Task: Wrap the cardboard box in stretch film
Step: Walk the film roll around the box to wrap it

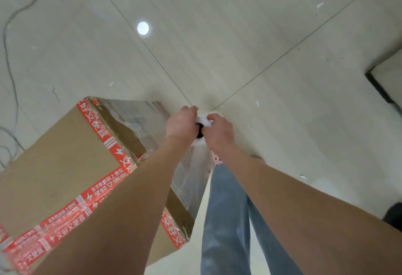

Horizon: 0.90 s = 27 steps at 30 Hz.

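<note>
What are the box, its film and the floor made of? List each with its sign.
Cardboard box: brown card, matte; glossy red printed tape on its edges. Stretch film: thin clear plastic, seemingly; wrinkles, grey sheen over the box's side. Left hand and right hand grip its white roll. Floor: pale tiles, perhaps polished ceramic or stone; thin joints, a lamp's reflection.

One cardboard box [54, 166], sealed with red printed tape [104, 190]. One roll of stretch film [203, 122]. Two bare hands: one left hand [181, 122], one right hand [219, 131]. Two legs [226, 220] in blue jeans. One thin cable [8, 57] on the tiled floor [282, 35]. One round light reflection [143, 28].
</note>
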Each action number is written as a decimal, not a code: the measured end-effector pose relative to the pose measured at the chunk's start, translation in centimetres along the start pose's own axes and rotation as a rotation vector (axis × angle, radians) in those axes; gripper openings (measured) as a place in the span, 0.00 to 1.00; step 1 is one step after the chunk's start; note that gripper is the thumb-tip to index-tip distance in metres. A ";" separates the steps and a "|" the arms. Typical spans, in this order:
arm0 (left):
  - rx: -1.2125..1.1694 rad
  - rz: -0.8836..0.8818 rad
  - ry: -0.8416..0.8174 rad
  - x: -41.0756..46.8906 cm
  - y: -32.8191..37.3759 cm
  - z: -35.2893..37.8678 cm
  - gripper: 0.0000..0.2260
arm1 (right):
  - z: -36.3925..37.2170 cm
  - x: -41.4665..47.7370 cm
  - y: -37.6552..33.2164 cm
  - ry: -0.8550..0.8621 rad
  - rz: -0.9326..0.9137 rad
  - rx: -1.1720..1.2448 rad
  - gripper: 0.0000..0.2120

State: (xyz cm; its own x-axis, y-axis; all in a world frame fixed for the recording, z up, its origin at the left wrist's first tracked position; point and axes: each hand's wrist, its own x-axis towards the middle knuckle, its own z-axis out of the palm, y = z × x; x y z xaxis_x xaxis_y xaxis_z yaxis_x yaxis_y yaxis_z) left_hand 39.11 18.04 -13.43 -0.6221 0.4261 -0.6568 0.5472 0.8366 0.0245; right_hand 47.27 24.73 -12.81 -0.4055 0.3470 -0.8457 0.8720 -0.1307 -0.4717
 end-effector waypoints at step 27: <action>-0.381 -0.210 0.008 7.9 -5.5 -4.6 0.01 | 1.4 5.3 -10.1 0.035 -0.041 -0.147 0.17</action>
State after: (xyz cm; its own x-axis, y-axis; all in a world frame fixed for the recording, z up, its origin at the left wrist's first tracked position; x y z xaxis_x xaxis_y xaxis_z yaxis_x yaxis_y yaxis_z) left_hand 28.60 18.35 -15.24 -0.7028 0.2342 -0.6717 0.1634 0.9721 0.1680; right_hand 35.90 26.56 -12.91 -0.4338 0.3819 -0.8160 0.8867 0.0204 -0.4619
